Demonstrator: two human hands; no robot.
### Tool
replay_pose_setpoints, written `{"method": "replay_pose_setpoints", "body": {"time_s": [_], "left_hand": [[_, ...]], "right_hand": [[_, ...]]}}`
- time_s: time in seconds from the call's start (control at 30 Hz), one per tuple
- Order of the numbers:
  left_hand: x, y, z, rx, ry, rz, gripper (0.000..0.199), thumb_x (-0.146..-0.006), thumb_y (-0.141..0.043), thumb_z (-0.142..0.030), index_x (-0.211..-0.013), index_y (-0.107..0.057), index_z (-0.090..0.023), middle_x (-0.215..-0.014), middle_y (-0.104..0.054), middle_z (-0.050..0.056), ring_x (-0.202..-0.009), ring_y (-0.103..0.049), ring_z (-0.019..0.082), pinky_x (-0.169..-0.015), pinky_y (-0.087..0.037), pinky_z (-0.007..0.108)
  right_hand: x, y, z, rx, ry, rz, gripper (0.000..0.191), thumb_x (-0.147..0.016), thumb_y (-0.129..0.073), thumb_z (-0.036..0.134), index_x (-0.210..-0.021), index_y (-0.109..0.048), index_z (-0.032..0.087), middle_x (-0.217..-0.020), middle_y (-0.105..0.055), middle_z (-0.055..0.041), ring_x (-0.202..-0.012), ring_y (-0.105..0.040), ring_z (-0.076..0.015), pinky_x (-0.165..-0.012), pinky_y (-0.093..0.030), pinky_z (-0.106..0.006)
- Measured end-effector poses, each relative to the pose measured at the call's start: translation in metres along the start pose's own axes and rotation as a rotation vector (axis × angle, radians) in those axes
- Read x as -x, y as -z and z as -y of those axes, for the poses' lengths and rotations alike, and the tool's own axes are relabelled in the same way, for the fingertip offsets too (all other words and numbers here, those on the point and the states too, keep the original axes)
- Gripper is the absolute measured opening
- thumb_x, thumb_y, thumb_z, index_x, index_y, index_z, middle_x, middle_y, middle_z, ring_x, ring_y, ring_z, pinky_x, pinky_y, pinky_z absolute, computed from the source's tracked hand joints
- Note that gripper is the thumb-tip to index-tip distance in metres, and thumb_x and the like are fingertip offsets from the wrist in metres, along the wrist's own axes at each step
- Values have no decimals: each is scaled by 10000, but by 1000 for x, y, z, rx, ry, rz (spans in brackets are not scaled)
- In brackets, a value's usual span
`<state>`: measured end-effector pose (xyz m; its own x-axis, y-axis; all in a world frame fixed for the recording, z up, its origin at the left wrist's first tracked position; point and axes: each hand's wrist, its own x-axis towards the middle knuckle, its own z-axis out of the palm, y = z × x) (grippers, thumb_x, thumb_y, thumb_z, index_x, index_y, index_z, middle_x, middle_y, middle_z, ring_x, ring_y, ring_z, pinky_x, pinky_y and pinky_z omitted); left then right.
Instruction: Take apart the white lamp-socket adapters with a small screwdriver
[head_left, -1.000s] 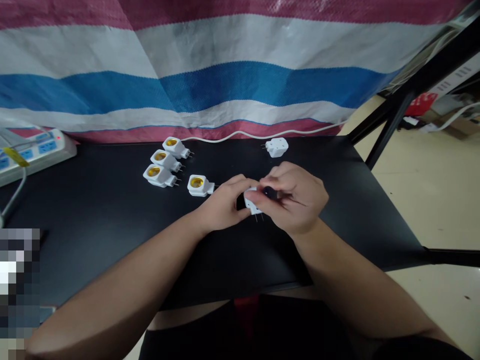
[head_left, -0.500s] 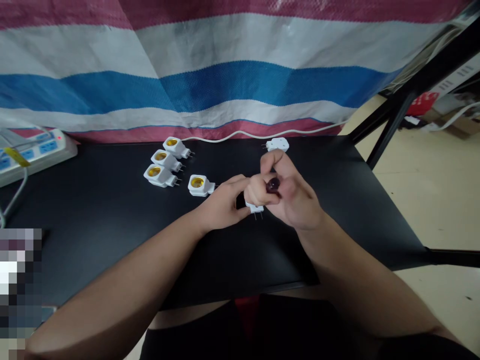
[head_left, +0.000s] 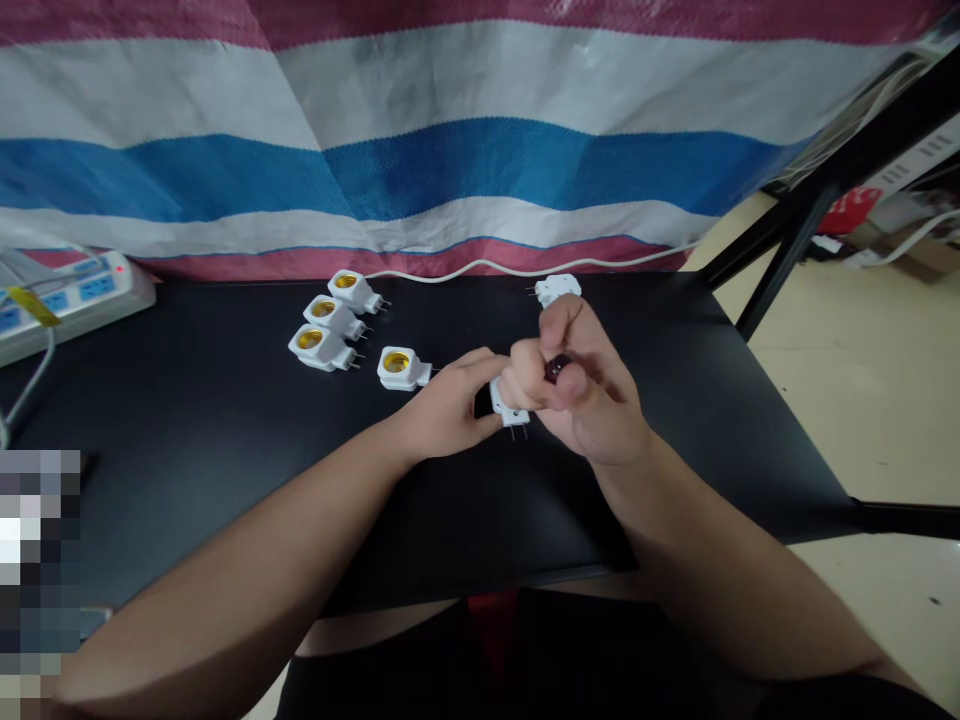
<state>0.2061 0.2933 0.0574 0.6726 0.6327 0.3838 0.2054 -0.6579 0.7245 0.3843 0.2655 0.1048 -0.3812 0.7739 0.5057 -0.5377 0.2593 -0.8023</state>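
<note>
hand pos. & layout on black tabletop [head_left: 247, 470], l. to r. far l.: power strip [head_left: 135, 288] w/ blue outlets, near the back edge. next, three white lamp holders [head_left: 335, 318] in a slanting row, gold sockets up, prongs to the r.; a lone lamp holder [head_left: 401, 368] sits nearer, btwn the row & the l. hand [head_left: 452, 405]. l. hand: thumb & fingers pinch the l. side of the held holder [head_left: 513, 412], approx. at mid-table. its long axis runs roughly front-to-back, prongs twd the wearer. r. hand [head_left: 596, 395]: fingers curled round a dark handle [head_left: 558, 368], seen nearly end-on, so prob. close to upright. key relation: held holder lies l. of & below the r. fist; l. hand is the nearer, in contact; handle's lower end hidden, contact can't be told. beyond the r. fist, partly covered: far holder [head_left: 559, 289], prongs l., by the back edge & white cable [head_left: 480, 266]. tabletop extends r. of the fist to the slanting side edge, & frontward to the near edge.
</note>
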Motion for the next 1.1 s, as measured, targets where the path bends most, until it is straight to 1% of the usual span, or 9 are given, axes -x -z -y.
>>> {"method": "replay_pose_setpoints", "body": {"time_s": [0.17,0.3,0.37,0.47,0.6,0.73,0.9,1.0,1.1], "left_hand": [[0,-1,2,-5,-50,-35,163,-874,-722,-183,-1030,-677,-203,-920,-657,33,-874,-625,207,-807,-545,356],[-1,0,0,16,-39,-17,178,-897,-729,-208,-1070,-691,-200,-1004,-696,60,-949,-652,229,-850,-556,381],[-1,2,-2,25,-4,11,186,-905,-748,-231,-1083,-702,-200,-1045,-710,68,-981,-660,238,-876,-561,398],[0,3,-2,47,37,36,181,-877,-783,-223,-1040,-706,-205,-1067,-716,64,-985,-665,234,-830,-567,373],[0,2,0,21,-2,-5,155,-838,-747,-131,-953,-670,-202,-940,-667,39,-906,-651,209,-772,-562,342],[-1,2,0,32,-7,6,140,-886,-751,-191,-1016,-699,-202,-993,-693,62,-945,-654,229,-831,-580,385],[0,2,0,38,0,18,222,-901,-747,-196,-1120,-710,-202,-1034,-716,63,-959,-664,231,-865,-577,403],[0,0,2,16,-32,-9,149,-884,-735,-172,-1023,-698,-207,-980,-704,52,-897,-650,215,-838,-570,390],[0,0,2,14,-39,-11,133,-880,-737,-172,-1002,-698,-211,-966,-705,51,-906,-654,218,-846,-576,388]], "right_hand": [[-6,9,5,56,-7,24,309,-1056,-682,492,-915,-558,247,-786,-566,30,-633,-546,-127,-585,-518,-295],[0,9,7,-30,-46,113,388,-1156,-457,509,-960,-621,217,-660,-428,61,-577,-441,-125,-602,-470,-304],[5,8,6,-52,-49,170,285,-1119,-549,516,-1079,-593,238,-654,-404,84,-574,-397,-126,-600,-431,-296],[10,8,6,1,-70,227,276,-1010,-762,402,-1108,-541,271,-752,-517,64,-670,-503,-140,-647,-472,-293],[7,13,9,97,-41,148,194,-1066,-677,418,-1044,-631,231,-953,-616,-19,-814,-630,-158,-724,-572,-331],[5,13,8,97,-64,161,370,-1152,-477,473,-1007,-677,198,-774,-528,12,-711,-597,-153,-644,-510,-309],[6,11,2,47,34,209,236,-1015,-771,369,-1127,-596,257,-752,-485,69,-662,-523,-127,-649,-494,-280],[4,14,7,102,5,201,147,-1067,-683,373,-1051,-628,237,-906,-584,5,-739,-607,-136,-708,-561,-316],[3,15,12,129,-51,187,324,-1137,-520,420,-957,-670,197,-926,-585,-29,-759,-628,-150,-718,-565,-338]]}}
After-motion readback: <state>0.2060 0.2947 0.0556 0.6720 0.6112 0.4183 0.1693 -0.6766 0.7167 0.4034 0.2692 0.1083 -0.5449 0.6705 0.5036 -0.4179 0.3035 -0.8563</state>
